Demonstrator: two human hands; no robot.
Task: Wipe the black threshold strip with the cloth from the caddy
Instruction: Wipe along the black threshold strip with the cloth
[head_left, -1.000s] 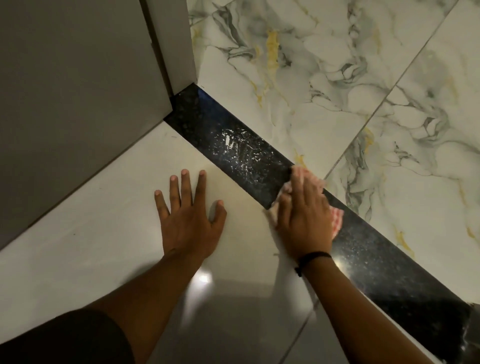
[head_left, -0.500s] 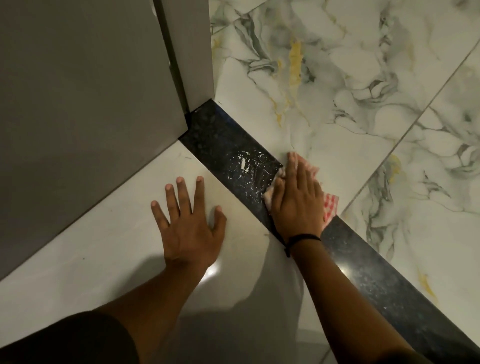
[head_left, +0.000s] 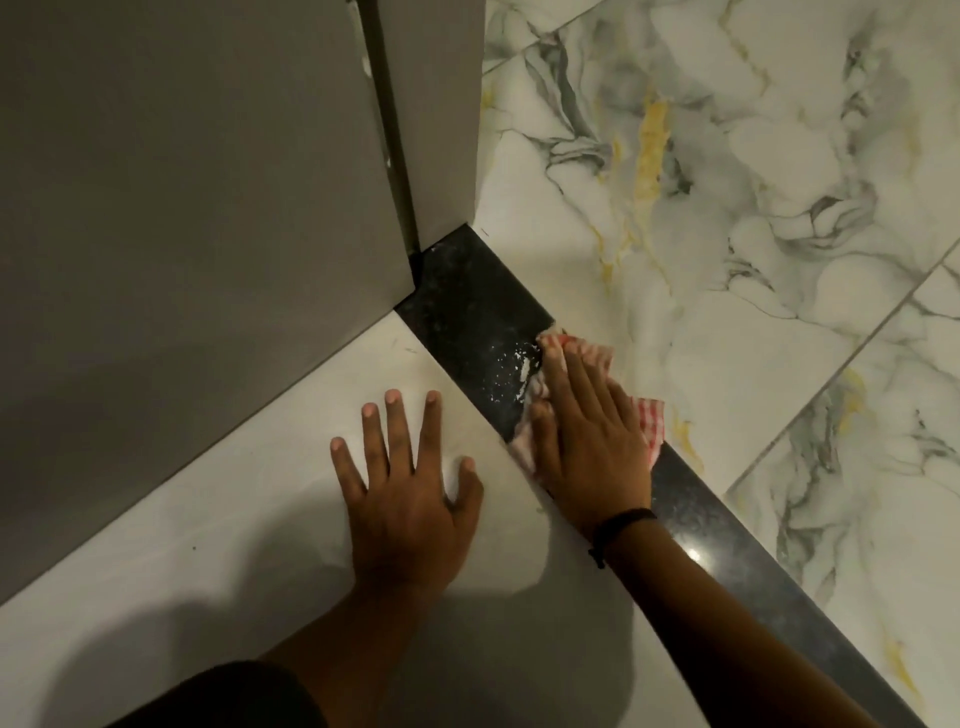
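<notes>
The black threshold strip (head_left: 467, 296) runs diagonally from the door frame at upper centre down to the lower right. White specks lie on it just ahead of the cloth. A red-and-white checked cloth (head_left: 649, 421) is pressed flat on the strip under my right hand (head_left: 587, 447), whose fingers point toward the door frame. The cloth shows at my fingertips and on both sides of my palm. My left hand (head_left: 405, 493) lies flat with fingers spread on the plain white tile beside the strip, holding nothing.
A grey door (head_left: 182, 208) and its frame (head_left: 436, 119) stand at the upper left, meeting the strip's far end. Marbled white tile with grey and gold veins (head_left: 753, 208) lies beyond the strip. The plain white tile (head_left: 156, 545) is on my side.
My right hand has slid the cloth along the strip toward the door frame, covering part of the speckled patch. My left hand has stayed planted on the tile.
</notes>
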